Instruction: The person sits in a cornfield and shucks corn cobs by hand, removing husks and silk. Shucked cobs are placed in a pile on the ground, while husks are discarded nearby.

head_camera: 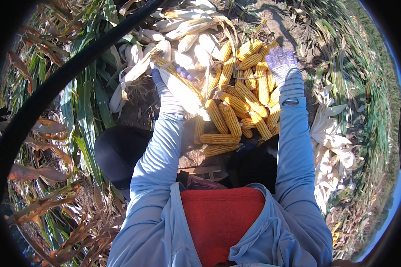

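My left hand [166, 95], in a white and purple knit glove, grips a partly husked corn ear [194, 89]. Pale husk [177, 87] still covers one side of this ear, while yellow kernels show along the other. My right hand [281, 63], gloved alike, is held with fingers apart and nothing visible in it, at the upper right edge of a heap of bare yellow corn cobs [250, 95]. Whether it touches the cobs there I cannot tell. Above the left hand lies a pile of ears in dry husks [190, 30].
Stripped husks [334, 143] lie right of my right arm. Green and brown corn stalks [83, 96] crowd the left side. My bent knee [120, 155] is beside the left arm. A dark curved bar [70, 70] crosses the upper left of the view.
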The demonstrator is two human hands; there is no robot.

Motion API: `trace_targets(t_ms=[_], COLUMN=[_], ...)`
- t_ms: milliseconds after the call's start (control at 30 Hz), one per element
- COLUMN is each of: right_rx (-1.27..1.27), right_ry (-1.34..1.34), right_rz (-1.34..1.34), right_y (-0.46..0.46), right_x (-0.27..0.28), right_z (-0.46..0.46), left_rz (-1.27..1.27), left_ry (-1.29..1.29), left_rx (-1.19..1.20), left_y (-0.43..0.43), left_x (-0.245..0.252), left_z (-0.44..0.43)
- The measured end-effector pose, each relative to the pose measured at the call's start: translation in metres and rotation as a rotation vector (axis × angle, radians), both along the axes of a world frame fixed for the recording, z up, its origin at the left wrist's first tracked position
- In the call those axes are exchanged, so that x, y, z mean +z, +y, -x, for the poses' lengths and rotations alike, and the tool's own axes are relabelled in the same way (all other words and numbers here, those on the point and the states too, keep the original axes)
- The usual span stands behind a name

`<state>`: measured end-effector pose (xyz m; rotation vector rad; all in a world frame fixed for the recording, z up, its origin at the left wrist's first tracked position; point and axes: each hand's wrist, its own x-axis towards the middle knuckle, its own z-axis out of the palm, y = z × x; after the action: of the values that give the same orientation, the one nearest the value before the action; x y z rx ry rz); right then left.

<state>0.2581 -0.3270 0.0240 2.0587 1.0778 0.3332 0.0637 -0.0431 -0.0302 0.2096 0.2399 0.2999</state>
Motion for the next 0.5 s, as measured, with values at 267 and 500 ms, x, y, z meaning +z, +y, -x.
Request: trace_targets(t_ms=[267, 500], right_rx=[0.821, 1.006], right_ry=[-2.281, -3.219], right_rz=[2.413, 1.446], right_y=[0.021, 0.071], right_x=[0.012, 0.006], right_z=[0.025, 0.126], left_rz=[0.07, 0.015], left_ry=[0.055, 0.026], left_rx=[-0.016, -0.106], left_y=[-0.007, -0.016], left_x=[0.0, 0.017], left_z=[0.001, 0.001])
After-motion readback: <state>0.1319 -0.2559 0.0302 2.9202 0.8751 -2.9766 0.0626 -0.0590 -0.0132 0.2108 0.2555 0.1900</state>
